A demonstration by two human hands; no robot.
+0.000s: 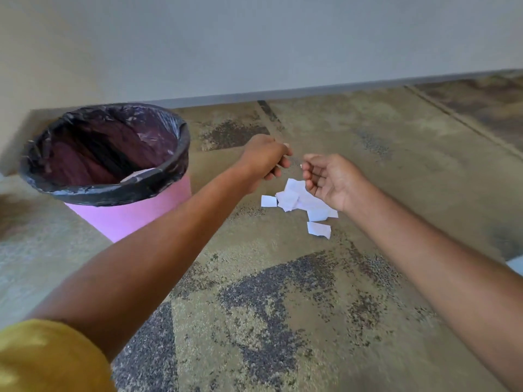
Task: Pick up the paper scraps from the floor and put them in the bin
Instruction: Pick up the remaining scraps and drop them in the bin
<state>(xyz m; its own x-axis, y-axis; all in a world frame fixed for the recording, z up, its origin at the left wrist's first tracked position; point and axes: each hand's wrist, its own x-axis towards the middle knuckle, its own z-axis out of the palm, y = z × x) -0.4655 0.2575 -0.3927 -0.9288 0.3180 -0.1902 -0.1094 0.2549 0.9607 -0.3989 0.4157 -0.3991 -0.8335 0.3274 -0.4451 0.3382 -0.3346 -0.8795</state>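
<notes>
The paper scraps point(297, 199) lie unpicked by the bin point(127, 219) — our right hand point(331, 181) loosely open, our left hand point(264, 162) curled, holding what we cannot tell.

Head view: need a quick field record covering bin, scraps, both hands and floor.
bin: pink, black liner, upright near the wall, something pale inside
paper scraps: white cluster on the floor, right of the bin, not touching it
left hand: between bin and scraps, fingers curled; contents hidden
right hand: overlaps the cluster in this view, palm showing, fingers loosely curled, nothing in the palm
floor: patterned carpet
task state: scraps not yet in the bin
</notes>
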